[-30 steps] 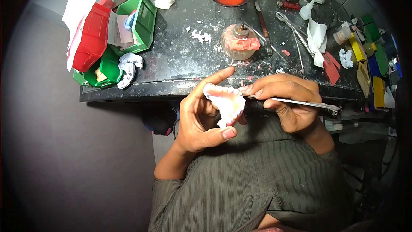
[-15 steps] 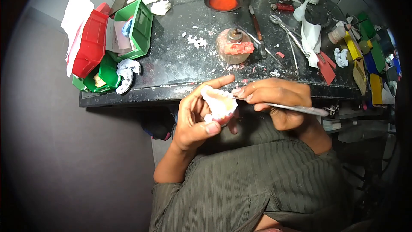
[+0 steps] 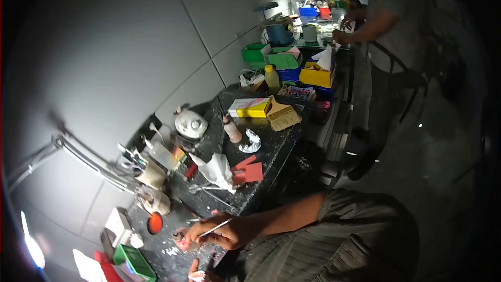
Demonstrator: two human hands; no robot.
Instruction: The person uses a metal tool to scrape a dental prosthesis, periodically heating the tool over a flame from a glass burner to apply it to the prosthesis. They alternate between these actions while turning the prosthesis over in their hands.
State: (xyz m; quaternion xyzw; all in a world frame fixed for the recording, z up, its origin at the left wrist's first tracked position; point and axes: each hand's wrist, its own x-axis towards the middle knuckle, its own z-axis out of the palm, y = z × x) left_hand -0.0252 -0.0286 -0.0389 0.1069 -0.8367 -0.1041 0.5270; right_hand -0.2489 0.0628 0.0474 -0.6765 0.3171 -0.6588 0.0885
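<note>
My right hand [image 3: 227, 232] is closed around a slim metal wax carver [image 3: 218, 227], its shaft sticking up past the fingers. That hand is over the bench beside the squat spirit burner [image 3: 180, 236], which has pink wax on it; whether the tool tip touches the wax is hidden behind the fingers. At the bottom edge, my left hand [image 3: 194, 267] shows only in part, gripping a whitish dental cast [image 3: 197, 277] that is mostly cut off by the frame.
On the dark bench [image 3: 266, 149] lie pink wax sheets [image 3: 249, 172], white tissue [image 3: 215, 171], a white horseshoe-shaped piece [image 3: 251, 141], a bottle [image 3: 233, 130], a brush [image 3: 283, 114] and an orange-filled dish [image 3: 155, 223]. Farther off, a co-worker [image 3: 396, 21] works at another bench.
The view has swung to the right, bringing in the far bench and the co-worker. My right hand has gone from the cast to beside the burner. The left hand sits low in frame.
</note>
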